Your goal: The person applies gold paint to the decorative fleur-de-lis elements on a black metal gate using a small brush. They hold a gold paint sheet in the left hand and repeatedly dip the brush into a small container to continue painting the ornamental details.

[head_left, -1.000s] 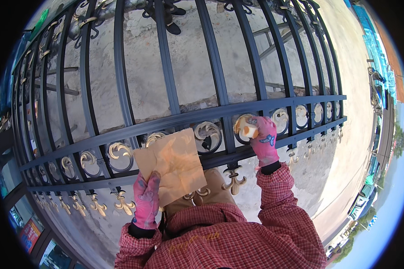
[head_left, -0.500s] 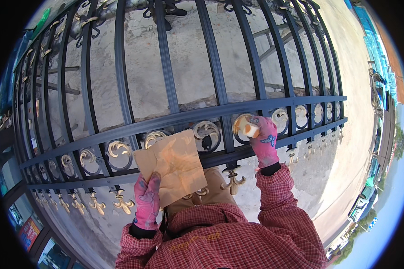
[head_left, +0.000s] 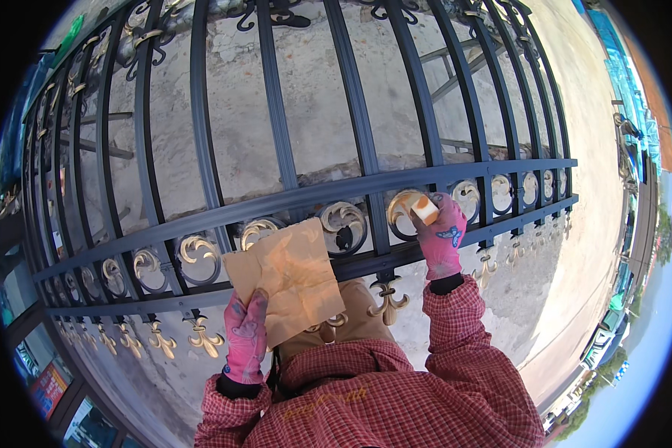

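My left hand [head_left: 246, 336], in a pink glove, grips the lower left edge of a creased brown cardboard sheet [head_left: 285, 276] with wet-looking tan patches. The sheet hangs over the lower rail of a dark metal fence panel [head_left: 284, 205]. In my gloved right hand [head_left: 444, 237] is a small white sponge-like block [head_left: 425, 210] stained orange-brown. It is at the right side of a gold-coloured scroll [head_left: 397, 216] set in a ring between the two rails; whether they touch I cannot tell. More gold scrolls [head_left: 343, 226] line the band on both sides.
Gold fleur-de-lis tips [head_left: 387, 300] stick out from the lower rail toward my body. Long dark bars [head_left: 351, 97] run away from me above a grey concrete floor [head_left: 235, 112]. Beyond the bars a dark shoe [head_left: 290, 20] shows at the top.
My right hand and the stained block have shifted slightly to the right, uncovering more of the gold scroll. The dark shoe at the top has moved a little. My left hand is nearly still.
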Motion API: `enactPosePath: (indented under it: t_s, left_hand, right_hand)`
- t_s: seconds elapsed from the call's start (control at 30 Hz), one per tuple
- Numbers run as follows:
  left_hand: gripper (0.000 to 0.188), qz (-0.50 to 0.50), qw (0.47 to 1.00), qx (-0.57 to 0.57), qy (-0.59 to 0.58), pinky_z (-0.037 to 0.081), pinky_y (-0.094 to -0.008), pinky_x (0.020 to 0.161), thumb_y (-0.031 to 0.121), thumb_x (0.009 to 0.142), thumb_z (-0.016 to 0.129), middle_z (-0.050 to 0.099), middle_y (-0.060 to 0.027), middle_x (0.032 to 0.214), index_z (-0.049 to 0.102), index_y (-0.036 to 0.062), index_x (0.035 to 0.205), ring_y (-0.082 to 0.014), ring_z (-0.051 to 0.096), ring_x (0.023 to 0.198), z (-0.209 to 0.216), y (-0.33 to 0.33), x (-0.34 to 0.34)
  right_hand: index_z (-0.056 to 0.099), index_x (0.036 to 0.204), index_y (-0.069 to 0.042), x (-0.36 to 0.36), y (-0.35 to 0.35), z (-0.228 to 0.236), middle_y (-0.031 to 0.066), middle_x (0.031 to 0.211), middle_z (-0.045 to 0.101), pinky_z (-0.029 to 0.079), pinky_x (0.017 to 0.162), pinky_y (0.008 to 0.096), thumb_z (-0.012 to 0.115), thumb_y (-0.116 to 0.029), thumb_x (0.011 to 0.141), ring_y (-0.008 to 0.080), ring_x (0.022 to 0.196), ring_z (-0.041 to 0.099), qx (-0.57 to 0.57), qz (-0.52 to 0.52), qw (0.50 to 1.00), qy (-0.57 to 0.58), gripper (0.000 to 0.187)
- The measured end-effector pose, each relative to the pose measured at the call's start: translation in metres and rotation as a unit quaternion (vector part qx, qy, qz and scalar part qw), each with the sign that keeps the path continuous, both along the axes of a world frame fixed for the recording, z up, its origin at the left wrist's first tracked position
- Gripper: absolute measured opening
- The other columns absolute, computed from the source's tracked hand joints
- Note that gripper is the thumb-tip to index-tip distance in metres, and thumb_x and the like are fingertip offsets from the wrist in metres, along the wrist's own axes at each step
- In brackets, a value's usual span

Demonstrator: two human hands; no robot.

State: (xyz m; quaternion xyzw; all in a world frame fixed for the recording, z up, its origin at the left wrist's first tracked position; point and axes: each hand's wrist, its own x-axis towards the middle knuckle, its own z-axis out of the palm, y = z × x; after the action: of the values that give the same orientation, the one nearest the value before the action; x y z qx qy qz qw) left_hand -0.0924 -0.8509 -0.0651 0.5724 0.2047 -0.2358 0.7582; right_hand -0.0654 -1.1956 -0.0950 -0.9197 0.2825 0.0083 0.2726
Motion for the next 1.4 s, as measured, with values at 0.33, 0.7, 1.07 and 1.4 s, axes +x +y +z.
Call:
enactPosePath:
  t_s: [0.33, 0.7, 1.07, 1.4]
  left_hand:
    - [0.033, -0.028, 0.998, 0.057, 0.003, 0.04, -0.0221, 0.084, 0.013, 0.092, 0.053, 0.054, -0.0001, 0.098, 0.049, -0.0007, 0.121, -0.0082, 0.05, 0.088, 0.006, -0.003, 0.006]
    - [0.029, -0.034, 0.997, 0.073, -0.022, 0.041, -0.0227, 0.076, 0.024, 0.092, 0.053, 0.054, 0.0025, 0.092, 0.052, 0.0024, 0.112, -0.0069, 0.049, 0.084, 0.001, 0.0, 0.007]
    - [0.03, -0.007, 1.0, 0.025, -0.001, 0.04, -0.0223, 0.081, 0.014, 0.092, 0.052, 0.053, 0.0013, 0.095, 0.049, -0.0001, 0.118, -0.0076, 0.048, 0.087, -0.001, 0.004, 0.004]
    - [0.032, 0.006, 0.999, 0.033, -0.007, 0.039, -0.0213, 0.083, 0.012, 0.092, 0.052, 0.055, 0.001, 0.099, 0.049, -0.0005, 0.121, -0.0071, 0.049, 0.088, 0.005, 0.028, 0.005]
  right_hand:
    - [0.056, 0.094, -0.006, 0.008, 0.014, -0.001, 0.0125, 0.083, 0.062, 0.048, 0.066, 0.0377, 0.077, -0.012, 0.062, 0.0294, 0.078, 0.062, -0.153, 0.112, 0.98, -0.06, 0.039]
    - [0.056, 0.089, -0.003, -0.012, 0.003, 0.015, 0.0109, 0.078, 0.066, 0.05, 0.062, 0.0297, 0.075, -0.013, 0.07, 0.0201, 0.068, 0.065, 0.019, -0.144, 0.988, -0.055, 0.029]
    - [0.057, 0.088, -0.004, 0.001, -0.006, 0.004, 0.0135, 0.079, 0.065, 0.05, 0.062, 0.0342, 0.072, -0.014, 0.068, 0.0284, 0.071, 0.065, -0.072, -0.049, 0.996, 0.011, 0.027]
    - [0.06, 0.102, -0.005, -0.002, 0.077, 0.035, 0.0102, 0.089, 0.065, 0.05, 0.07, 0.0305, 0.075, -0.005, 0.066, 0.0211, 0.08, 0.064, 0.175, -0.02, 0.982, -0.068, 0.039]
